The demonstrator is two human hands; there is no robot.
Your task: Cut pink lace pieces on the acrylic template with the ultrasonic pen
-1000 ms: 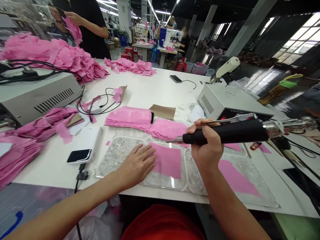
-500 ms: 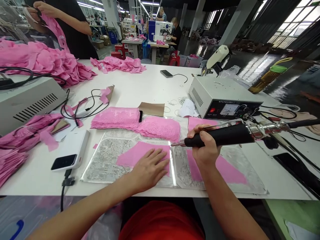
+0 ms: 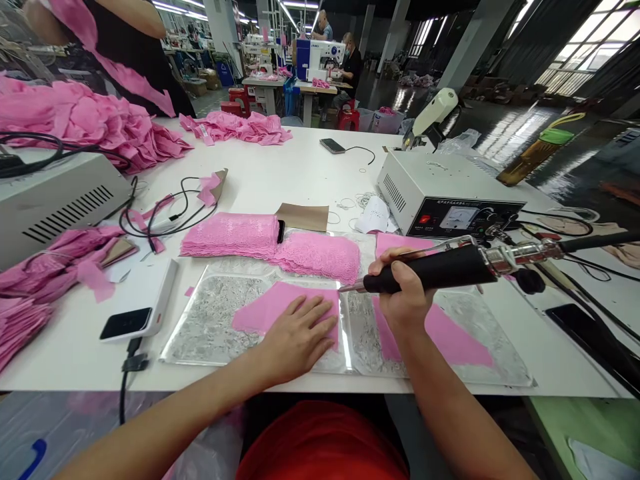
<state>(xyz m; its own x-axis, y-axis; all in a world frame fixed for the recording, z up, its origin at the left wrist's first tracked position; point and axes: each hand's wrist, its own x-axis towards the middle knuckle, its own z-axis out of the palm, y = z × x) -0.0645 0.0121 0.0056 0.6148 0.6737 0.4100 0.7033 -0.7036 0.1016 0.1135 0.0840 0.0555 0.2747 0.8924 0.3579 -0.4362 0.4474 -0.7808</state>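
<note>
My left hand (image 3: 299,337) lies flat, fingers spread, on a pink fabric piece (image 3: 270,309) that rests on a clear scratched plate (image 3: 213,327). My right hand (image 3: 403,293) is wrapped round the black handle of a handheld cutting tool (image 3: 440,268), held level, its thin metal tip pointing left just above the fabric's right edge. A cable runs from the tool's chrome end off to the right. A second pink piece (image 3: 450,333) lies on the right-hand plate (image 3: 500,363) under my right wrist.
Stacked pink lace (image 3: 270,243) sits behind the plates. A white control box with a meter (image 3: 445,197) stands at right, a grey box (image 3: 55,200) at left. A phone on a power bank (image 3: 140,312), cables and pink fabric heaps (image 3: 85,123) lie around. Another person stands at the far left.
My left hand slid the pink piece left across the plate and now holds it still. The tool has come slightly lower and left toward the fabric. My view shifted right.
</note>
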